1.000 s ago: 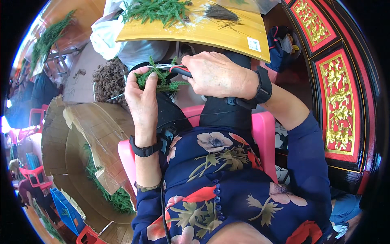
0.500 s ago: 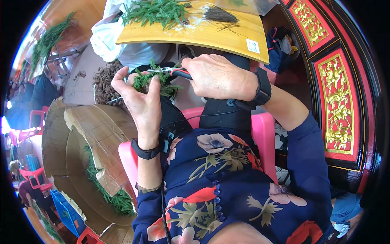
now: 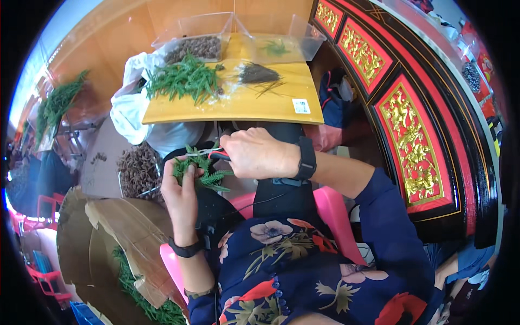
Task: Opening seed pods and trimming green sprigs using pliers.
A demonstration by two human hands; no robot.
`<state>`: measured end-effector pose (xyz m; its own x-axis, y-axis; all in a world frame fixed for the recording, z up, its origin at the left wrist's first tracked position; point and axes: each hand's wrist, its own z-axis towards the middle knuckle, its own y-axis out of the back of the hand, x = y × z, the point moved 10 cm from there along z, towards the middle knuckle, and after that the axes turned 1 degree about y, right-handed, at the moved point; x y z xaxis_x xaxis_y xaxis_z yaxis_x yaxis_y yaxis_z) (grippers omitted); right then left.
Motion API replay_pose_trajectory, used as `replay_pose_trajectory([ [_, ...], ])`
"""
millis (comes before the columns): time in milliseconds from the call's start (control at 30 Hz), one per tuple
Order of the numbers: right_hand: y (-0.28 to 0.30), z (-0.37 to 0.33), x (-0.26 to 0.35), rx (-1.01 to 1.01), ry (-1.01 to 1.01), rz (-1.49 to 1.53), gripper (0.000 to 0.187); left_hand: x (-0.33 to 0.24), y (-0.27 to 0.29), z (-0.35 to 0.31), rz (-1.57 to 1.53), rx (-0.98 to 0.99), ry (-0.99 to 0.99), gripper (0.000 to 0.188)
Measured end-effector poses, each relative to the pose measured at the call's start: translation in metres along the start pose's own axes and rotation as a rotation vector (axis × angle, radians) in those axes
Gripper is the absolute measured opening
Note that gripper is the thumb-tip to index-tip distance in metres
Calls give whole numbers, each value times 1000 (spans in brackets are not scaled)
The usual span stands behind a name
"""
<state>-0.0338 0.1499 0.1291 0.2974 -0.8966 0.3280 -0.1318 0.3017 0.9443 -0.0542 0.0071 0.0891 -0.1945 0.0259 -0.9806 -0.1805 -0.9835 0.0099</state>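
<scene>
In front of my lap, my left hand pinches a green pine sprig between thumb and fingers. My right hand is closed around pliers with black and red handles. The metal jaws point left and lie across the top of the sprig, close to my left fingertips. What the jaws grip is too small to tell. Just beyond my hands stands a yellow table, with a heap of green sprigs and a bundle of thin dark wires on it.
Pinecones fill a clear bin at the table's back; another clear bin stands beside it. More pinecones sit in a floor basket at left. A torn cardboard box holds greenery. Carved red-gold panels stand at right.
The view has tilted up, bringing the clear bins into sight. My left fingers, more spread before, have drawn in around the sprig. The pliers remain at its top.
</scene>
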Motion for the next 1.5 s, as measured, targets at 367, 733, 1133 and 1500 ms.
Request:
replay_pose_trajectory([
  [367, 76, 65, -125, -228, -103, 145, 30, -22, 8, -6, 97, -229, -194, 51],
  [733, 63, 48, -310, -275, -858, 760, 33, -61, -18, -31, -378, 215, 53, 21],
  [1133, -6, -27, -375, -270, -993, 101, 76, -180, -40, -89, -892, 951, 27, 45],
  [1500, 9, -33, -341, -450, -1043, -72, 88, -159, -19, -93, -965, 872, 24, 43],
])
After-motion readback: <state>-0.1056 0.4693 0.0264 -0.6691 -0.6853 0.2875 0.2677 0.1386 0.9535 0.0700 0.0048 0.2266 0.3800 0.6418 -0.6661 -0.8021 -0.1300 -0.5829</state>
